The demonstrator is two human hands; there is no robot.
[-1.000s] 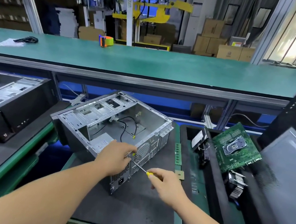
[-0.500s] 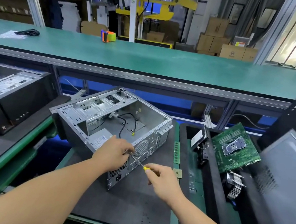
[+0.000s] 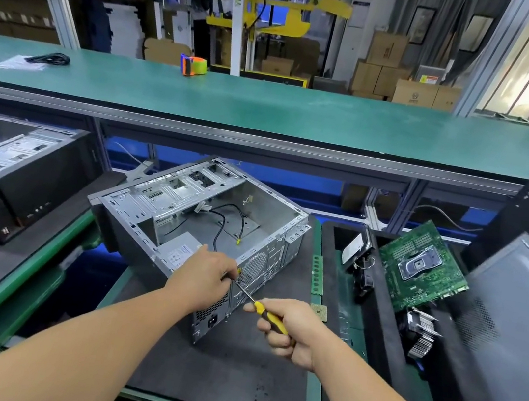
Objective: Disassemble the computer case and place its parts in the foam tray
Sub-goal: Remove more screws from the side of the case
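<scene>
We see one open computer case (image 3: 203, 225) lying on its side on a dark mat (image 3: 229, 368) in the middle of the surface. It is made of thin metal, so we think it is stiff and a bit heavy, with sharp edges. We would take hold of it by the flat outer walls, not the cut rims. One power supply box (image 3: 178, 252) and a few black wires (image 3: 220, 228) are inside it.

Our left hand (image 3: 205, 277) sits at the back corner of the case, fingers curled there. We cannot tell if they pinch a screw or just steady the wall. Our right hand (image 3: 290, 332) is clenched around one yellow and black screwdriver (image 3: 267, 315). Its thin tip points at the back wall, right by our left fingers. A screw is tiny and slippery, so we think it could drop easily.

The black foam tray (image 3: 375, 322) is just to the right of the mat. In it we count one green motherboard (image 3: 422, 267), which looks easy to break, and one metal cooler (image 3: 419, 332). One green memory stick (image 3: 318, 274) and one small chip (image 3: 319, 313) lie at the mat's right edge. One more computer (image 3: 11, 174) sits far left.
</scene>
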